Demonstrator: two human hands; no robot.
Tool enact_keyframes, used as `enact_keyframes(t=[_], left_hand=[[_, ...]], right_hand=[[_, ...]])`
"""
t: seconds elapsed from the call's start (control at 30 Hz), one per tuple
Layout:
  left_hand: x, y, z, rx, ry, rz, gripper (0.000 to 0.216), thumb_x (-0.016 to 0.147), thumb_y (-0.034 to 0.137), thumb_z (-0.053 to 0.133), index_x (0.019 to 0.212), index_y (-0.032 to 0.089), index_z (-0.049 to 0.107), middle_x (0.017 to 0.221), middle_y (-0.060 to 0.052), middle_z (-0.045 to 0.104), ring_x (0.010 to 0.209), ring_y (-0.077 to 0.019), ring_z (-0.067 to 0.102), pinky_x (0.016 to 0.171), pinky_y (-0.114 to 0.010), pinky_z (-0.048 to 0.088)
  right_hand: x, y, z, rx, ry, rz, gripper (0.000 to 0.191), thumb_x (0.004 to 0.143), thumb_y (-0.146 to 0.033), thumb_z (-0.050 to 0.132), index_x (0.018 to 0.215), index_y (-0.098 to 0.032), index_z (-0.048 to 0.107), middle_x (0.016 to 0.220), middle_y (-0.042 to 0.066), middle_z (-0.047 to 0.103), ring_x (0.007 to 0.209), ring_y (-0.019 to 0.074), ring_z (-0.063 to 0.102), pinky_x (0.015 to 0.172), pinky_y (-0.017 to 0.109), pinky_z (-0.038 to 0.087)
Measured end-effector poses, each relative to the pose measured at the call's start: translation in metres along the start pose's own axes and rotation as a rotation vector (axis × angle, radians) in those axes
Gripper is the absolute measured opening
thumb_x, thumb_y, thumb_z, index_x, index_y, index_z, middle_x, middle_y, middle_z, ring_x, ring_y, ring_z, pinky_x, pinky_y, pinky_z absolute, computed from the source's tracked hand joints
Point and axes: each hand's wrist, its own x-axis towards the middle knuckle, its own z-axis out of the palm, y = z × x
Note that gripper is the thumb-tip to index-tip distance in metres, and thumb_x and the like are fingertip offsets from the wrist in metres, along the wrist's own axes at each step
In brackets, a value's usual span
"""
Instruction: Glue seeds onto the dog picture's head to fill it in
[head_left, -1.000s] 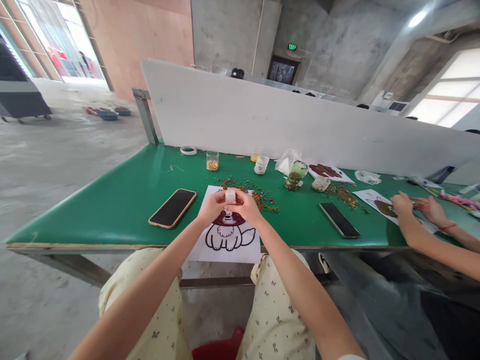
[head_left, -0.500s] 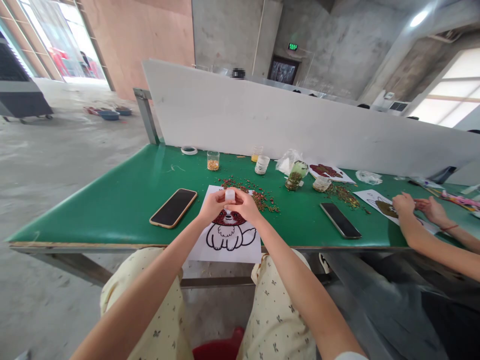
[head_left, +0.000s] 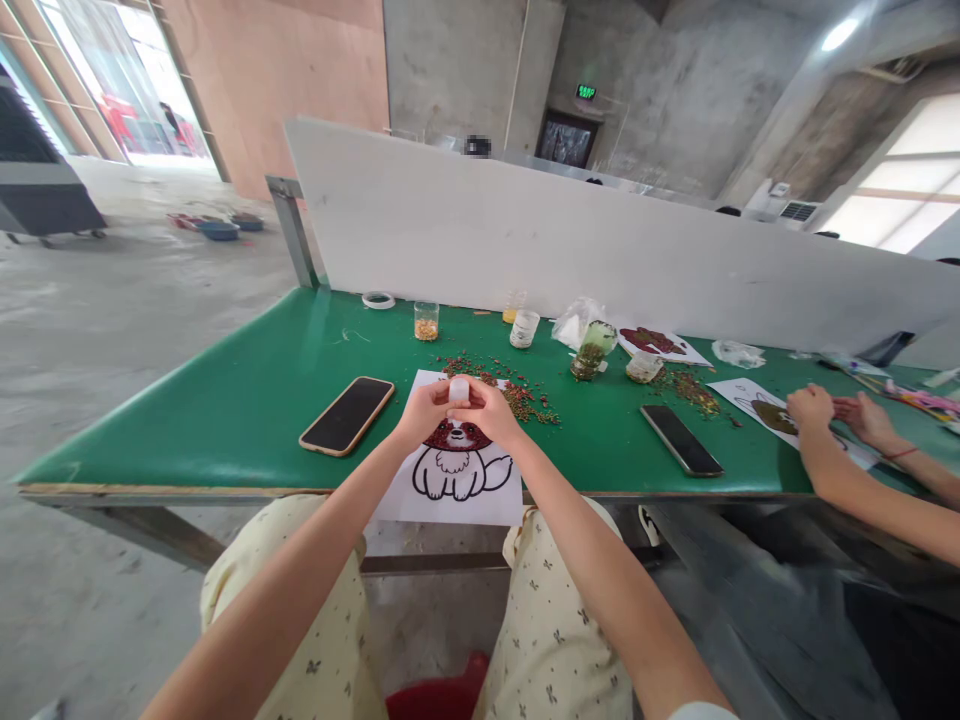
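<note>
My left hand point(head_left: 424, 412) and my right hand point(head_left: 490, 412) meet over the top of a sheet with a cartoon animal drawing point(head_left: 454, 480). Between their fingertips they hold a small white translucent piece point(head_left: 459, 391); whether it is a bottle or a cap I cannot tell. Dark red bits cover much of the animal's face, while its body and tail are bare black outlines. Just beyond my hands lie loose red and green seeds point(head_left: 531, 402), spilling past the sheet's upper right side. My hands hide the top of the drawing.
A phone in a tan case point(head_left: 347, 415) lies left, another phone point(head_left: 681, 440) right. Behind stand a cup of orange kernels point(head_left: 426, 325), a white cup point(head_left: 524, 330) and a tipped green jar point(head_left: 593, 352). A co-worker's hands point(head_left: 840, 412) work at right, before a white partition point(head_left: 525, 230).
My hands and the white piece stay almost in place over the sheet. The co-worker's hands at right have shifted very slightly.
</note>
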Motion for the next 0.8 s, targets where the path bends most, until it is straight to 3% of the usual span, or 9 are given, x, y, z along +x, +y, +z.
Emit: enact_keyframes(t=[0.8], left_hand=[[-0.0009,0.0012,-0.0032,0.038,-0.024,-0.006,0.052,0.057,0.042,0.078,0.097,0.011,0.065,0.090,-0.008,0.069,0.084,-0.0240,0.064,0.088,-0.041,0.046]], right_hand=[[0.0021,0.0087,0.0006,0.022,0.003,0.018,0.056,0.054,-0.020,0.075,0.108,-0.019,0.059,0.099,0.003,0.066,0.090,0.0195,0.062,0.081,0.033,0.049]])
